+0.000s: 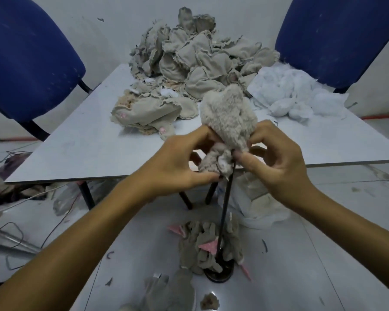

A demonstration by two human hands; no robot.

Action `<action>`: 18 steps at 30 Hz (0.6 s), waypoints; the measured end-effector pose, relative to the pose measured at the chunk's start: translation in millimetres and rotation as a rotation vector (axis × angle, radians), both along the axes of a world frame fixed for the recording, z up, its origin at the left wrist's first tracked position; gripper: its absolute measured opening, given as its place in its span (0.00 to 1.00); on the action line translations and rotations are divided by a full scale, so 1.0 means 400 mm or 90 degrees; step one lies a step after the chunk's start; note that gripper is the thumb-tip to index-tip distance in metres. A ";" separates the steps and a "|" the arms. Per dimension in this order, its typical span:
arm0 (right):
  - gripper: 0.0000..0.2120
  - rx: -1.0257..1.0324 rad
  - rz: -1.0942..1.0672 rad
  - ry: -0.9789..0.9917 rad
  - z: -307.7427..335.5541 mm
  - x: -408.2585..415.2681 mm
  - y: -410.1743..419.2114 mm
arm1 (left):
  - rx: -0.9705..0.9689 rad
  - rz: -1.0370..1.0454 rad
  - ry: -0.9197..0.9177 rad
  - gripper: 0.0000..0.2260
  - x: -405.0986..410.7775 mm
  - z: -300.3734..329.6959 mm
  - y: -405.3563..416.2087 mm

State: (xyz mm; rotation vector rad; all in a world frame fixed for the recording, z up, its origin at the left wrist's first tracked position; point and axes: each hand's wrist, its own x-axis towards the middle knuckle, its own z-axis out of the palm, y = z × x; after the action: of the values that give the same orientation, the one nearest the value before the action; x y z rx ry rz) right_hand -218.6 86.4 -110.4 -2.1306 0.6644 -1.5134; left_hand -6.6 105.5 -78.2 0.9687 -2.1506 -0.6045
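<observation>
A fuzzy beige plush piece (228,117) sits over the top of a thin black rod (226,198) that rises from a round black base (219,274) on the floor. My left hand (177,162) pinches the piece's lower left edge. My right hand (276,158) pinches its lower right edge beside the rod. The rod's tip is hidden inside the fabric.
A pile of inside-out beige fabric pieces (189,70) and white stuffing (294,95) lie on a low grey table (88,149). Small fabric pieces (202,245) surround the base. Two blue chairs (29,61) (337,39) flank the table. Cables (14,232) run at left.
</observation>
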 end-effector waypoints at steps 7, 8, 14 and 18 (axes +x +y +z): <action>0.04 0.198 0.123 -0.009 0.082 -0.003 -0.054 | 0.184 -0.027 0.203 0.12 0.003 0.076 -0.053; 0.05 0.220 0.141 -0.010 0.077 -0.001 -0.056 | 0.191 -0.009 0.225 0.09 -0.005 0.069 -0.057; 0.08 0.264 0.105 0.002 0.083 0.004 -0.065 | 0.170 0.112 0.276 0.08 -0.066 0.032 -0.075; 0.08 0.286 0.010 -0.053 0.075 0.031 -0.074 | 0.138 0.172 0.335 0.07 -0.089 0.023 -0.094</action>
State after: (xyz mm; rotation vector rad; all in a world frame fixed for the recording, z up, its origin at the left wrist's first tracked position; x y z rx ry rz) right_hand -206.1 56.6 -80.5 -1.7220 0.8611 -1.2891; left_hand -42.1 68.0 -69.2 1.0525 -1.4859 -0.8585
